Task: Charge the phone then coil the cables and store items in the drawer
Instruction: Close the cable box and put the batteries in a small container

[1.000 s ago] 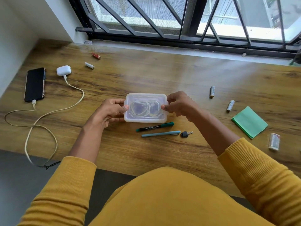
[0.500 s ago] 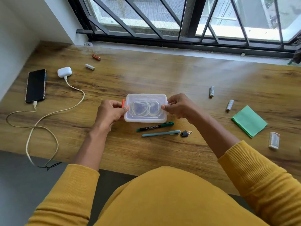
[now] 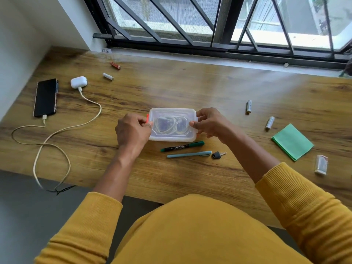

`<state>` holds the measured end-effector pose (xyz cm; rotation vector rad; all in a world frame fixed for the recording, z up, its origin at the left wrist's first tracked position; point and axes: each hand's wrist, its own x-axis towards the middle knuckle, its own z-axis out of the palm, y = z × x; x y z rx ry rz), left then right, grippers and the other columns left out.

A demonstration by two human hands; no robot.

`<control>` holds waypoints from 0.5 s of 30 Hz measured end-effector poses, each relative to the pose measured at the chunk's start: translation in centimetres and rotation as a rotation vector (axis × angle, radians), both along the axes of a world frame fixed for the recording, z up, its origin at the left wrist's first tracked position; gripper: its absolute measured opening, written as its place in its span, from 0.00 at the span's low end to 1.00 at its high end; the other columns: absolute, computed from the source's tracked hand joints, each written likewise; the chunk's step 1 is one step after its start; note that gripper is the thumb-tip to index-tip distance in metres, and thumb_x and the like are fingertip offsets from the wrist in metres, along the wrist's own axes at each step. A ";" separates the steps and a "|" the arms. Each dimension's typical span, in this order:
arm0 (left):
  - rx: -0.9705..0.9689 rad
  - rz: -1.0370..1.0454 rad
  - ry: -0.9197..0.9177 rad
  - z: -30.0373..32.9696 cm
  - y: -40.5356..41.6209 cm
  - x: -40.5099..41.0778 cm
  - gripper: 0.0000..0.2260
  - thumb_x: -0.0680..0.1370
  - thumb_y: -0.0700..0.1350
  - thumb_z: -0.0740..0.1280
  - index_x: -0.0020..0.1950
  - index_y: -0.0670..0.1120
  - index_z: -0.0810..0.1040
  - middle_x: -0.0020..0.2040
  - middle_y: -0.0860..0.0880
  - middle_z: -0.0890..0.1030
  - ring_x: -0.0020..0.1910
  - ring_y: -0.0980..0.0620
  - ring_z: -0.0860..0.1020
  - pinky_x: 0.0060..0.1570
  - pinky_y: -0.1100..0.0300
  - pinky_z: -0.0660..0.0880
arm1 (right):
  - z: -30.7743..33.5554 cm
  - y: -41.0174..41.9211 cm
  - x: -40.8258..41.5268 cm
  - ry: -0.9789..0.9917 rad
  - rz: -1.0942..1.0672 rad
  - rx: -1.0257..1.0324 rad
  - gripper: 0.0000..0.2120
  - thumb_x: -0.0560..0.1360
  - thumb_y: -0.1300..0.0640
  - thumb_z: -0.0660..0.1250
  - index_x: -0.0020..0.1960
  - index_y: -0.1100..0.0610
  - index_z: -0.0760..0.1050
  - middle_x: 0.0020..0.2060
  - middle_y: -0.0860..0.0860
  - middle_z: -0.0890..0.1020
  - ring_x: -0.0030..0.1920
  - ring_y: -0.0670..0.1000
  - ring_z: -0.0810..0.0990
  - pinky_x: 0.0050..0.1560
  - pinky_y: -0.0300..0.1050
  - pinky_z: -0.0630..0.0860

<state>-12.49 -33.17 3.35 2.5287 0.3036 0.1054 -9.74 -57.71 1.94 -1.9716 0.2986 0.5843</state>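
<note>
Left hand now curled over the red clip
Both hands pinch the container ends, right hand too; uneven pressing could pop the lid

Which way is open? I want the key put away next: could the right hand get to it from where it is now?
Probably yes. The key lies bare on the desk just nearer than the right hand, nothing covering it. But that hand is busy gripping the plastic box and must let go first.
</note>
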 end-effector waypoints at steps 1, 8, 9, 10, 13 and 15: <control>-0.010 0.008 0.001 0.1 0.0 0.0 0.08 0.78 0.45 0.78 0.41 0.42 0.86 0.36 0.50 0.84 0.38 0.47 0.83 0.38 0.60 0.73 | 0.0 0.0 0.0 -0.008 -0.014 -0.008 0.15 0.78 0.54 0.76 0.62 0.58 0.80 0.51 0.55 0.85 0.41 0.51 0.83 0.29 0.40 0.72; -0.048 0.032 0.036 0.1 0.1 0.2 0.06 0.77 0.46 0.78 0.48 0.44 0.87 0.39 0.53 0.82 0.41 0.50 0.82 0.47 0.57 0.77 | -1.2 -0.8 -2.2 -0.084 -0.185 -0.120 0.23 0.70 0.41 0.81 0.43 0.62 0.83 0.32 0.50 0.85 0.31 0.41 0.82 0.37 0.44 0.78; -0.048 0.026 0.035 0.1 0.1 0.2 0.06 0.77 0.47 0.78 0.48 0.44 0.87 0.39 0.53 0.82 0.42 0.50 0.83 0.48 0.57 0.78 | -1.1 -0.7 -2.6 -0.088 -0.195 -0.093 0.23 0.71 0.41 0.81 0.44 0.62 0.83 0.31 0.49 0.85 0.30 0.40 0.82 0.37 0.43 0.78; -0.049 0.025 0.038 0.1 0.1 0.2 0.06 0.77 0.47 0.78 0.48 0.45 0.87 0.39 0.53 0.82 0.42 0.50 0.83 0.48 0.57 0.78 | -1.1 -0.4 -2.9 -0.104 -0.198 -0.086 0.21 0.72 0.42 0.80 0.44 0.62 0.83 0.31 0.50 0.86 0.30 0.40 0.83 0.37 0.44 0.80; -0.030 0.027 0.035 0.3 -0.1 0.2 0.06 0.78 0.46 0.78 0.49 0.44 0.87 0.41 0.50 0.84 0.41 0.50 0.82 0.46 0.58 0.76 | -0.6 0.5 -3.2 -0.249 -0.181 -0.210 0.17 0.73 0.46 0.81 0.40 0.58 0.83 0.32 0.49 0.85 0.33 0.43 0.85 0.42 0.50 0.85; -0.012 0.024 0.021 0.3 -0.2 0.2 0.07 0.77 0.46 0.78 0.49 0.44 0.87 0.43 0.48 0.87 0.41 0.50 0.82 0.45 0.58 0.75 | -0.5 1.0 -3.6 -0.355 -0.183 -0.326 0.16 0.73 0.46 0.81 0.37 0.56 0.81 0.32 0.48 0.84 0.35 0.46 0.84 0.42 0.52 0.85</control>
